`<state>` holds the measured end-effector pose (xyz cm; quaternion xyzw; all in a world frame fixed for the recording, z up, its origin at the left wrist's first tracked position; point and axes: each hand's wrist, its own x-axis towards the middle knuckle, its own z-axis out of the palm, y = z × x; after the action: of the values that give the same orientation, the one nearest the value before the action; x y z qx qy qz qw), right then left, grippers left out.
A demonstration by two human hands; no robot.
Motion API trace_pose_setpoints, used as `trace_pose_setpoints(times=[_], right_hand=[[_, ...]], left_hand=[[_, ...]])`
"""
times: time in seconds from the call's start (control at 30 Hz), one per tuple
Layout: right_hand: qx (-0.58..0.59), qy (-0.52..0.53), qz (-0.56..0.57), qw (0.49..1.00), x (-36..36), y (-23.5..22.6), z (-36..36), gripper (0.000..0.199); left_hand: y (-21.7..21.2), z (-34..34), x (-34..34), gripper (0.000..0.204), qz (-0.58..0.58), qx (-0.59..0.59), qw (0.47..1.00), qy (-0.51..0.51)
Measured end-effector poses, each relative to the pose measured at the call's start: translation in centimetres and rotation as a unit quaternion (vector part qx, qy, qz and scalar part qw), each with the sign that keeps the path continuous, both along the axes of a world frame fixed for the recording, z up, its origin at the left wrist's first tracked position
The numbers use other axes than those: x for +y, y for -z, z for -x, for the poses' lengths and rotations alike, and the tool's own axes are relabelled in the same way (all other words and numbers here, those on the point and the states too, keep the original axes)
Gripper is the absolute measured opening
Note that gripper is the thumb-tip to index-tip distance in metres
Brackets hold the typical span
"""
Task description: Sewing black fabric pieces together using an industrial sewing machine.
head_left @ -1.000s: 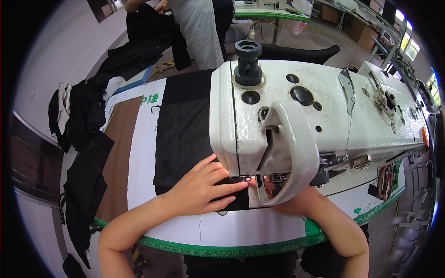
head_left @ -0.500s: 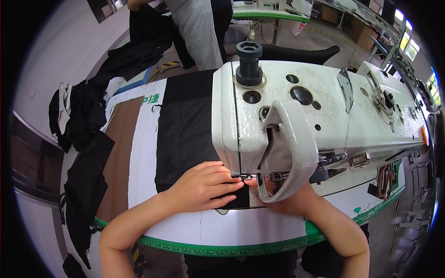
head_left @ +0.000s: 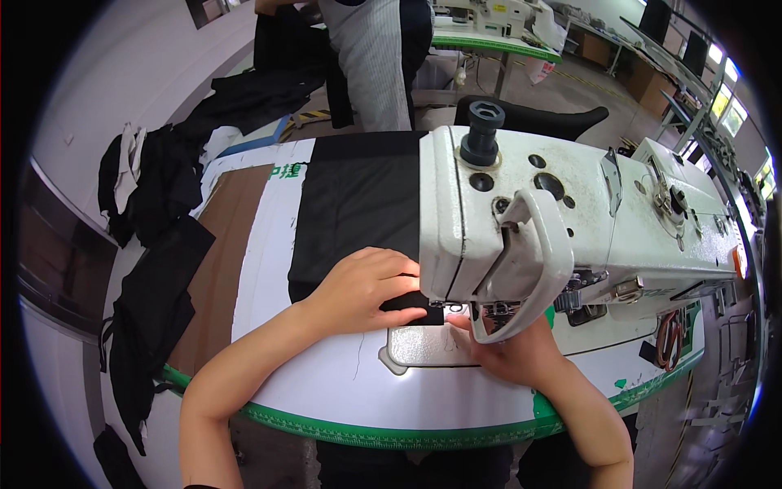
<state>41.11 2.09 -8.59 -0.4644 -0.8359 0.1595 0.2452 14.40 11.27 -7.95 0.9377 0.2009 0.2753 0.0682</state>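
Observation:
A white sewing machine (head_left: 562, 220) stands on a white table (head_left: 326, 391) with a green edge. A long black cloth (head_left: 358, 196) lies flat under the machine head and runs away from me. My left hand (head_left: 362, 285) rests palm down on the cloth's near end, fingers pressed against the cloth just left of the presser foot (head_left: 456, 310). My right hand (head_left: 509, 354) lies on the metal needle plate (head_left: 423, 346) under the machine arm, partly hidden by it, fingertips touching the small black cloth end at the needle.
A brown board (head_left: 224, 253) lies on the table's left part. Black garments (head_left: 155, 187) hang in a heap at the left edge and more dark cloth (head_left: 147, 326) droops below. A person in a striped top (head_left: 375, 57) stands behind the table. Other work tables (head_left: 489, 41) are farther back.
The black cloth has fed away from me under the foot, leaving only a small end near the needle. Both hands stay at the presser foot, shifted slightly.

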Motion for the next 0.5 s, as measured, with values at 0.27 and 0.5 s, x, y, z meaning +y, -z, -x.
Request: trace_pose_setpoints(times=[0.27, 0.5], right_hand=[[0.003, -0.03, -0.053, 0.998, -0.9, -2.2, 1.1, 0.034], [0.021, -0.126, -0.075, 0.989, -2.4, -1.3, 4.9, 0.049]], left_hand=[[0.7, 1.3, -3.1, 0.014, -0.06, 0.024, 0.993, -0.098], [-6.0, 10.9, -13.1, 0.009, 0.181, 0.065, 0.961, -0.198]])
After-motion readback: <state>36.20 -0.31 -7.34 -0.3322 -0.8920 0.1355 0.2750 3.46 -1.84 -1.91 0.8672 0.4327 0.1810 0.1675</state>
